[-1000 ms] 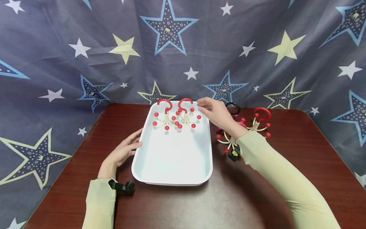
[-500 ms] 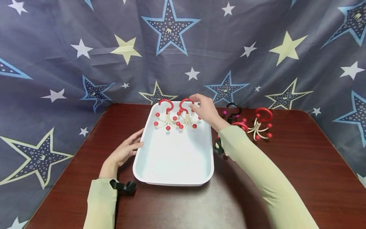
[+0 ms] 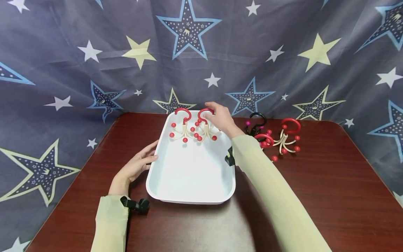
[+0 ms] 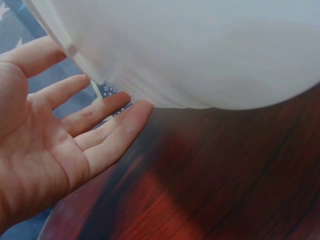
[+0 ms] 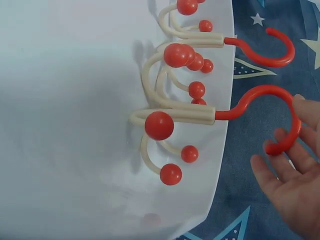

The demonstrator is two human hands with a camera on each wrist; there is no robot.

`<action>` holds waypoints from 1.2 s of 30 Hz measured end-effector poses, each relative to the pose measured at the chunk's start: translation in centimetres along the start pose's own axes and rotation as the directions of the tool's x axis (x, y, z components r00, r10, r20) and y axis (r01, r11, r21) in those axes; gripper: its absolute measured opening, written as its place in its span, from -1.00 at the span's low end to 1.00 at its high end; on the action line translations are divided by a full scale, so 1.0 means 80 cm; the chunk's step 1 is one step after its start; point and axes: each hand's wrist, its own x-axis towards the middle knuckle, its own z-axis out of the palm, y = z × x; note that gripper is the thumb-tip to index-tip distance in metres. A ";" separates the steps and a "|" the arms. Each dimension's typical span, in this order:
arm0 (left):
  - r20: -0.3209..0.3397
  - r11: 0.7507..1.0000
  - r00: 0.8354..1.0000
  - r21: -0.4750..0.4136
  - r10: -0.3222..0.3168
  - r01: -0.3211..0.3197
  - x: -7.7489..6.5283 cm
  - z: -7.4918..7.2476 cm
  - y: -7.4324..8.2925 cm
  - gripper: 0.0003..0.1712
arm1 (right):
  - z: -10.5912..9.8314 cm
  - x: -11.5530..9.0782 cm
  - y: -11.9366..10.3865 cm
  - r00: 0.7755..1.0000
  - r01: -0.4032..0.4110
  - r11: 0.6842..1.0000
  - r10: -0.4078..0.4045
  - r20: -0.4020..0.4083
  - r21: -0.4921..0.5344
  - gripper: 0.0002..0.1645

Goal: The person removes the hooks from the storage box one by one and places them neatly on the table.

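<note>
Head view: White tray (image 3: 190, 175), on tabletop (image 3: 333, 182). Inside its far end: left claw hanger (image 3: 184, 130), right claw hanger (image 3: 206, 130), ball arms crowded together; open room in the tray's near half.

Left wrist view: Left grip (image 4: 50, 125), fingers extended, touching tray edge, nothing clasped.

Right wrist view: Right grip (image 5: 302, 182), half-closed around right claw hanger's hook, beyond tray's far rim; firmness unclear. Hanger presumably light, stiff, smooth; hook the best hold.

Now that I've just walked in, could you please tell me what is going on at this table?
A person is working with both hands at a white tray. The right hand curls around the red hook of one cream rack at the tray's far end, beside a matching rack. The left hand touches the tray's left side. At least three more racks, one with a black hook, are right of the tray.
</note>
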 end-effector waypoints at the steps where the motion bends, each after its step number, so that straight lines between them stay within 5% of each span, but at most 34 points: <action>1: 0.000 1.000 1.000 0.000 -0.002 0.002 0.000 0.000 0.000 -0.25 | 0.000 0.000 0.000 1.000 0.006 1.000 -0.006 -0.007 -0.002 -0.47; 8: 0.003 1.000 1.000 -0.002 0.001 -0.001 0.001 0.001 -0.002 -0.25 | 0.002 -0.001 0.001 0.999 -0.003 1.000 0.004 -0.048 0.030 -0.70; 21: -0.001 1.000 1.000 -0.002 0.005 -0.005 -0.002 0.000 0.000 -0.26 | -0.008 -0.003 -0.012 0.994 0.026 1.000 -0.026 -0.102 0.003 -0.76; 36: 0.008 1.000 1.000 -0.018 0.009 -0.009 0.001 0.000 0.001 -0.27 | -0.059 -0.031 -0.048 0.987 0.109 0.991 -0.099 -0.129 0.073 -0.79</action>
